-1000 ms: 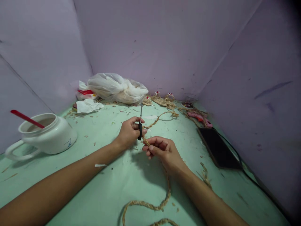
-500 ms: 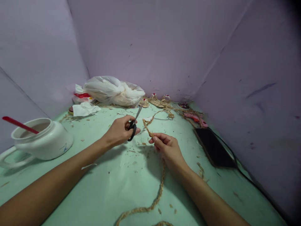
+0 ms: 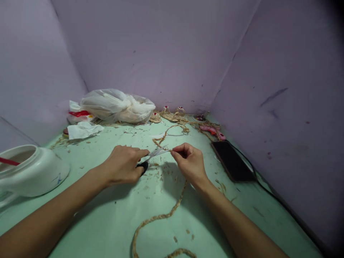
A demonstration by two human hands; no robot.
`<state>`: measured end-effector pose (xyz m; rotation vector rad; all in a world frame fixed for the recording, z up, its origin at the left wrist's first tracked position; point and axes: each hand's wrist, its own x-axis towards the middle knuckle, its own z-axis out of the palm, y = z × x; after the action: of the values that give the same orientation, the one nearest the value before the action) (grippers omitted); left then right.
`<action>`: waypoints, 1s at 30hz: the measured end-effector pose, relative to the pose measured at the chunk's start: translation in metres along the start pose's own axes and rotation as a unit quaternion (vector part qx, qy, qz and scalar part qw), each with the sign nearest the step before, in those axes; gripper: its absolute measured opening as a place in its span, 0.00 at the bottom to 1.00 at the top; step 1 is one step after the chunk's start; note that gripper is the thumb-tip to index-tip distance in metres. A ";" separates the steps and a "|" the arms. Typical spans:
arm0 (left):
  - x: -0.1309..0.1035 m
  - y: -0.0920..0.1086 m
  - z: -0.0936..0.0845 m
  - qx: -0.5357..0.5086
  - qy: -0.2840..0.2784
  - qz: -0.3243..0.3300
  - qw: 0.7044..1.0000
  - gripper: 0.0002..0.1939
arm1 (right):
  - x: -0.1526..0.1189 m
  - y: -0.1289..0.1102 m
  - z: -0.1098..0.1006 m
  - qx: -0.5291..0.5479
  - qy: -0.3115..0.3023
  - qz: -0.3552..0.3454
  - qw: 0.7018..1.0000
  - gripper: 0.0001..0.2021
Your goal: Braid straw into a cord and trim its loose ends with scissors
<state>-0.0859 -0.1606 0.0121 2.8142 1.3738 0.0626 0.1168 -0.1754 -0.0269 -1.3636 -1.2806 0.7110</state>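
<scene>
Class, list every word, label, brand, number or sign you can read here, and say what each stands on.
There is no readable text.
White pot: blue marks, too small and blurred to read.
Red-and-white packet: no lettering can be made out.
Phone: dark, no text showing.

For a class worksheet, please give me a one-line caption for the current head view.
Left hand holds scissors, blades at a cord pinched in the right hand, over a green table.

We're holding scissors (image 3: 151, 158) in left hand (image 3: 120, 165), blades (image 3: 160, 152) pointing rightward; we're pinching braided cord (image 3: 161, 216) in right hand (image 3: 190, 164). White mug (image 3: 45, 172) standing left, phone (image 3: 233, 162) lying right.
</scene>
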 end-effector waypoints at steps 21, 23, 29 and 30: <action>0.001 0.001 -0.008 -0.047 -0.039 0.028 0.998 0.15 | -0.005 -0.001 0.003 0.053 0.007 -0.012 0.999 0.06; 0.001 0.002 -0.008 -0.028 -0.039 0.030 0.998 0.16 | -0.005 -0.002 0.004 0.077 0.013 0.025 0.997 0.07; 0.001 0.004 -0.007 -0.008 -0.040 0.019 0.999 0.13 | -0.007 -0.006 0.006 0.104 0.008 0.066 0.992 0.09; 0.001 0.004 -0.007 -0.009 -0.041 0.019 0.999 0.13 | -0.007 -0.006 0.006 0.103 0.008 0.063 0.993 0.09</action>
<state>-0.0825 -0.1627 0.0192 2.7949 1.2969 -0.0395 0.1075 -0.1812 -0.0248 -1.2863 -1.0835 0.8913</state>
